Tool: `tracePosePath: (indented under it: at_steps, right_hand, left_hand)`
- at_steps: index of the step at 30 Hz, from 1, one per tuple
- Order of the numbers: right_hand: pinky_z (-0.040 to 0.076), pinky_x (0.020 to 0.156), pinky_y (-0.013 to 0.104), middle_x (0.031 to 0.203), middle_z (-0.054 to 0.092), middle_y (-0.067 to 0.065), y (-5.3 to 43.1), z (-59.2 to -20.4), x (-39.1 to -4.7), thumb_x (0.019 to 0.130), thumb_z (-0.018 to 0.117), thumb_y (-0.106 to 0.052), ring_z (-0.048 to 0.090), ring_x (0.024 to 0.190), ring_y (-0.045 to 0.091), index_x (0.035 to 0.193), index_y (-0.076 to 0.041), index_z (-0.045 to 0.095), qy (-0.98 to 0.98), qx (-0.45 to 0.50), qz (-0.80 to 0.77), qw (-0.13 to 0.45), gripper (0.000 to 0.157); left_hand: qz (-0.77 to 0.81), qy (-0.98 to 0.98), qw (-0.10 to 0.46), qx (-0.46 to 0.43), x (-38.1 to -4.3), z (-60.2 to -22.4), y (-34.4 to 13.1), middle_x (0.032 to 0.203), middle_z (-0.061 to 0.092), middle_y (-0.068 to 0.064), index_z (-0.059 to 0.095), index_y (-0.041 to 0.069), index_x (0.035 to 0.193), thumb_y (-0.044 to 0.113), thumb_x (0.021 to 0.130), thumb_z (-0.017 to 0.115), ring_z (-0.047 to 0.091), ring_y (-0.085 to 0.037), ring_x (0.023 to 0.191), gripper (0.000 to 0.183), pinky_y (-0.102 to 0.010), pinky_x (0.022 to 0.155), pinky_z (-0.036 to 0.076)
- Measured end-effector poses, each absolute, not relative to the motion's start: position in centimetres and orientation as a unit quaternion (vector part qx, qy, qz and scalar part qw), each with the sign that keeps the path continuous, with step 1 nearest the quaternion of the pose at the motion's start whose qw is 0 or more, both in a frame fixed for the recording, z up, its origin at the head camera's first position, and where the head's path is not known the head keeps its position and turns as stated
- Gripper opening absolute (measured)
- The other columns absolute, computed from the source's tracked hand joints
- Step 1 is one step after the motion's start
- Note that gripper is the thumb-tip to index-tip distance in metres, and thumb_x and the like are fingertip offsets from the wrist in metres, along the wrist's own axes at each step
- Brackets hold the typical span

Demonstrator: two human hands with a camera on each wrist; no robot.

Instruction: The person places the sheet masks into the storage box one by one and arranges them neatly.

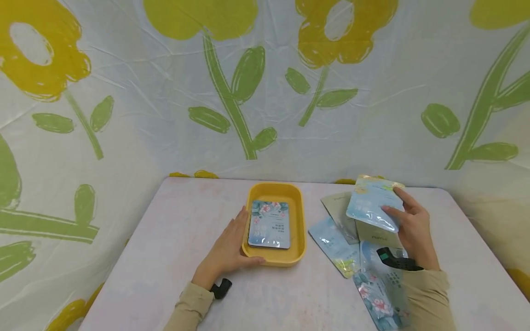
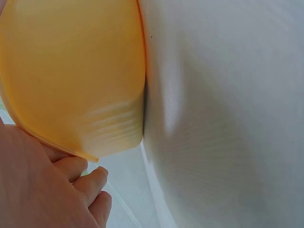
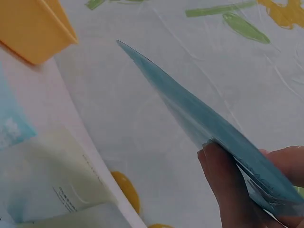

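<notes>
In the head view my right hand point(image 1: 416, 225) pinches a light-blue sheet mask packet point(image 1: 372, 202) between thumb and fingers, above several other packets. Seen edge-on in the right wrist view, that packet point(image 3: 190, 109) is raised off the table. My left hand point(image 1: 227, 246) holds a yellow plastic tray point(image 1: 301, 220) by its left side, thumb at the front corner. The left wrist view shows bent fingers point(image 2: 90, 183) against the tray's rim. Inside the tray lies a blue packet with pink flowers point(image 1: 270, 225); whether more lie under it I cannot tell.
Right of the tray, loose packets overlap on the table: a grey-green one point(image 1: 341, 214), a light-blue one point(image 1: 335, 246) and a flowered one point(image 1: 377, 301) partly near my right sleeve. A flower-print cloth point(image 1: 265, 105) hangs behind the table's back edge.
</notes>
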State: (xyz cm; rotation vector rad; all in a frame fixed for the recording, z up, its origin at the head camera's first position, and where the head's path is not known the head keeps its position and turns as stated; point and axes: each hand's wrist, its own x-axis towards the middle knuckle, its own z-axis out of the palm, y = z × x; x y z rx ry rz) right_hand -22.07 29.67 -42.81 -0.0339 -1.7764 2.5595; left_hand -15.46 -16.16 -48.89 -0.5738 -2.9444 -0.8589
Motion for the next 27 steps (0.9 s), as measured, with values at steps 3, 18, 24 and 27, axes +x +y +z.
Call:
tracePosePath:
  at_steps: [3,18,24,27]
  right_hand:
    - [0.058,0.079,0.020,0.164,0.013,0.003,28.7,-42.7,-22.4,0.094,0.060,0.009,0.050,0.110,0.011,0.158,-0.013,0.027,-0.574,-0.007,0.819,0.009,0.076]
    - [0.058,0.081,0.021,0.154,0.027,0.014,23.3,-42.5,-23.9,0.097,0.064,-0.008,0.061,0.102,0.010,0.155,-0.006,0.034,-0.562,-0.002,0.827,-0.014,0.066]
    - [0.057,0.083,0.020,0.156,0.024,0.015,21.2,-42.1,-23.9,0.098,0.063,-0.018,0.059,0.107,0.011,0.154,-0.004,0.034,-0.569,0.007,0.822,-0.022,0.064]
    - [0.056,0.084,0.019,0.158,0.023,0.013,20.1,-42.0,-23.9,0.099,0.063,-0.018,0.054,0.113,0.012,0.153,-0.004,0.036,-0.567,0.004,0.824,-0.024,0.062]
  left_hand:
    - [-0.274,-0.944,0.012,-0.183,-15.5,-48.9,-16.1,0.167,-0.001,-0.004,-0.001,0.007,0.160,0.085,0.068,0.062,0.007,-0.017,0.152,0.136,-0.041,0.124,0.013]
    - [-0.276,-0.945,0.007,-0.178,-15.4,-49.0,-16.1,0.167,-0.003,-0.001,-0.002,0.010,0.160,0.086,0.068,0.062,0.003,-0.011,0.151,0.136,-0.036,0.124,0.010]
    - [-0.277,-0.944,0.013,-0.178,-15.3,-48.9,-16.0,0.167,-0.001,-0.001,-0.002,0.010,0.160,0.086,0.068,0.062,0.005,-0.013,0.152,0.136,-0.038,0.124,0.012]
    - [-0.277,-0.944,0.013,-0.178,-15.3,-48.9,-16.0,0.167,-0.001,-0.001,-0.001,0.011,0.160,0.086,0.068,0.061,0.005,-0.013,0.151,0.135,-0.038,0.124,0.012]
